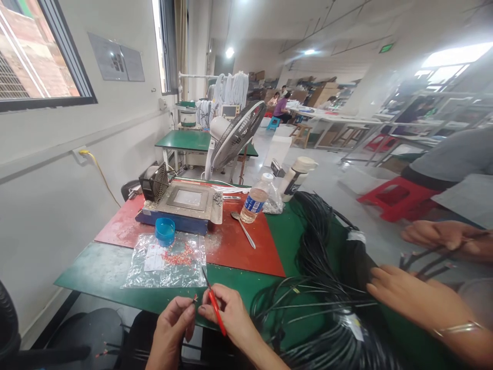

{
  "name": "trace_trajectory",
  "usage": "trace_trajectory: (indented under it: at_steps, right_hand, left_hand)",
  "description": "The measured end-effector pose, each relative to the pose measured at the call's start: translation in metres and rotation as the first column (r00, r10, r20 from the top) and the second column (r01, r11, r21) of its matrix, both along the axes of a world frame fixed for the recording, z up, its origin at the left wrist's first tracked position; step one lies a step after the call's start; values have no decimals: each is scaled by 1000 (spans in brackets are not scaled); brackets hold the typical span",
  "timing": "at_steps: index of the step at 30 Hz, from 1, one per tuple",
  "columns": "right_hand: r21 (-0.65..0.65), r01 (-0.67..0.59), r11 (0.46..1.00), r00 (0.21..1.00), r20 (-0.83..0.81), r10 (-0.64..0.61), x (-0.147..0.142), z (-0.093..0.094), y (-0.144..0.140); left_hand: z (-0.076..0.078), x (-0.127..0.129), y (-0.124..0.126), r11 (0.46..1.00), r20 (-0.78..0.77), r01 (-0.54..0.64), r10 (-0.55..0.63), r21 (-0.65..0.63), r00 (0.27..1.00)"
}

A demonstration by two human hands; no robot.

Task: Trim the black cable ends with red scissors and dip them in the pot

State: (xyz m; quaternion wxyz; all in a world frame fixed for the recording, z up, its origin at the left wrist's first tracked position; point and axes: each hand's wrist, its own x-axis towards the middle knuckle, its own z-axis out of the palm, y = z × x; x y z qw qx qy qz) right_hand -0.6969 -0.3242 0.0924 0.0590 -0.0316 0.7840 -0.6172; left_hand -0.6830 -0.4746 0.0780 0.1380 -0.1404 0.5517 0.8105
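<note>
My left hand (175, 321) pinches the end of a thin black cable (194, 299), whose small red and pale wire tips stick up past the fingertips. Close beside it, my right hand (229, 308) is closed around a red-handled tool (216, 312) with a thin dark tip pointing up and away; its exact kind is unclear. Just beyond the hands lies a clear plastic bag (169, 277) with scattered red and yellow wire scraps (179, 255) on it. A blue cap-like cup (165, 231) stands at the bag's far edge.
Black cable bundles (327, 303) cover the table's right side. A solder-pot-like heater (181, 205) with a small fan, a spoon (244, 231), a bottle (254, 200) and a tumbler (296, 179) stand farther back. At right, a co-worker's hands (419, 298) hold black cables. More cables (111, 349) lie lower left.
</note>
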Motion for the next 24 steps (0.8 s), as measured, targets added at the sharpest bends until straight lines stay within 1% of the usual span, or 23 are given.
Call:
trace_trajectory:
  at_steps: [2,4,5,6,7,10,11,12,14,16,17,22,24]
  right_hand:
    - [-84,65,994,996,65,-60,-3,0,-3]
    - [-189,182,965,970,193,-146,-7,1,-3]
    - [-234,225,946,954,249,-165,-8,2,-3]
    - [-278,233,932,947,285,-152,-9,3,-2]
    - [-323,204,924,950,295,-106,-9,5,-1]
    - [-439,28,898,962,256,95,-7,7,-1]
    - [-451,3,893,959,255,125,-6,6,-2]
    - [-452,13,892,956,268,122,-5,5,-4]
    - [-460,105,882,944,326,57,-6,2,-7]
    - [-497,193,846,926,378,11,-8,0,-10]
    - [-520,213,827,920,393,10,-10,0,-11]
    - [-601,182,778,875,460,150,-11,3,-11]
    - [-621,178,763,859,476,188,-9,3,-11]
  left_hand:
    - [0,1,1,999,-27,27,-27,-20,999]
    - [-1,2,0,999,-32,28,-30,-38,999]
    - [-1,2,0,999,-32,23,-24,-46,999]
    - [-1,2,0,998,-30,15,-17,-54,999]
    - [-1,2,-1,998,-30,10,-12,-60,999]
    - [0,1,0,998,-29,32,-33,-54,999]
    - [0,1,0,997,-28,54,-56,-49,998]
    - [0,1,1,996,-28,79,-80,-46,996]
    - [0,2,1,992,-28,113,-115,-48,993]
    - [-2,2,0,992,-31,121,-122,-39,992]
    - [-3,1,-1,992,-30,126,-127,-27,991]
    - [-14,-3,-7,972,-7,230,-229,46,973]
    - [-17,-5,-7,969,2,236,-237,73,971]
